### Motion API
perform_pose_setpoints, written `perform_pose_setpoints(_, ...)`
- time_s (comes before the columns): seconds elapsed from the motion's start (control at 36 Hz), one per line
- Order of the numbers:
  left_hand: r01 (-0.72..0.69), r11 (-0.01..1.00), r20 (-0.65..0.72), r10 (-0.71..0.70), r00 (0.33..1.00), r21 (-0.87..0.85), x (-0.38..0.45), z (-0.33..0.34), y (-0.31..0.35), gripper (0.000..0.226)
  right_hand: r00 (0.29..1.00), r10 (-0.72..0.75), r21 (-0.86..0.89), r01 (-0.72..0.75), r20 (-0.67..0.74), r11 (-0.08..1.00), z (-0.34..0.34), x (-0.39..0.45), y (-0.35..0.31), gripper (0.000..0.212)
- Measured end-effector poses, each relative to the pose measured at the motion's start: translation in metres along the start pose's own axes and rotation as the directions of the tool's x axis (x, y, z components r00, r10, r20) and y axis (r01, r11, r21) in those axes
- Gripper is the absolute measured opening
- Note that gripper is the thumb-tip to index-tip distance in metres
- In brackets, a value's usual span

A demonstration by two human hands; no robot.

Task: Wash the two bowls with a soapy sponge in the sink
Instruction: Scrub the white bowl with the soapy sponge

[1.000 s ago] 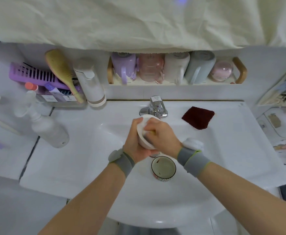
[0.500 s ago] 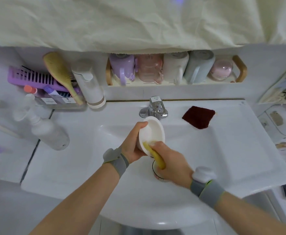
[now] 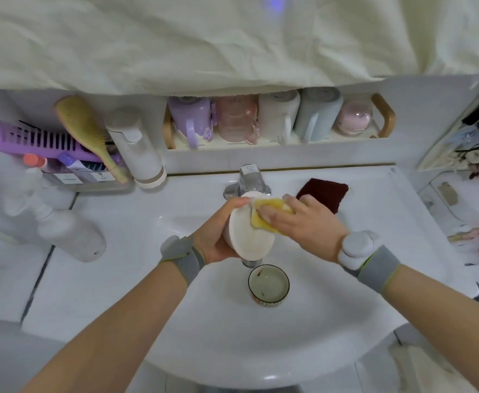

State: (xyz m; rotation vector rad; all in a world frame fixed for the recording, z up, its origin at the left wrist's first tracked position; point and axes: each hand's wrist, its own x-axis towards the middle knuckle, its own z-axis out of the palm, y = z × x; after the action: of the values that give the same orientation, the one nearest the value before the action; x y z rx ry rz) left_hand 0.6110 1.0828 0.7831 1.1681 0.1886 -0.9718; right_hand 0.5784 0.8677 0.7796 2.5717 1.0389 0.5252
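Observation:
My left hand point(image 3: 218, 234) grips a white bowl point(image 3: 248, 236) from its left side, tilted on its edge above the sink basin point(image 3: 332, 321), just in front of the tap point(image 3: 248, 184). My right hand point(image 3: 303, 222) presses a yellow sponge point(image 3: 264, 215) flat against the bowl's upper right rim. A second bowl point(image 3: 269, 285), patterned outside and pale inside with some cloudy water, stands upright on the basin floor below the held bowl.
A dark red cloth point(image 3: 325, 192) lies on the sink ledge right of the tap. A white spray bottle point(image 3: 62, 225) lies on the left counter. Behind are a pump bottle point(image 3: 136, 154), a basket with a hairbrush point(image 3: 85, 131) and a tray of upturned cups point(image 3: 261, 117).
My right hand has moved the sponge from the bowl's lower edge up to its upper right rim. The white bowl has turned, and the second bowl is uncovered again.

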Motion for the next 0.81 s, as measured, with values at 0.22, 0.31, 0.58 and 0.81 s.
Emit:
perform_pose_setpoints(0.22, 0.027, 0.998, 0.015, -0.028, 1.0, 0.049, 0.0, -0.005, 0.0, 0.069, 0.482, 0.543, 0.722, -0.531, 0.688, -0.443, -0.013, 0.015, -0.035, 0.027)
perform_pose_setpoints(0.31, 0.075, 0.988, 0.105, -0.089, 0.99, 0.136, 0.001, -0.003, 0.0, 0.072, 0.491, 0.503, 0.697, -0.581, 0.712, -0.42, -0.007, 0.018, -0.041, 0.018)
perform_pose_setpoints(0.58, -0.28, 0.934, -0.243, 0.331, 0.912, 0.221, 0.013, 0.023, -0.027, 0.054, 0.111, 0.706, 0.655, -0.495, 0.699, -0.571, 0.02, 0.025, -0.052, 0.01)
perform_pose_setpoints(0.81, -0.156, 0.798, -0.364, 0.427, 0.828, 0.582, 0.012, 0.009, -0.036, 0.036, 0.27, 0.633, 0.503, -0.836, 0.726, -0.22, 0.02, 0.02, -0.061, 0.02)
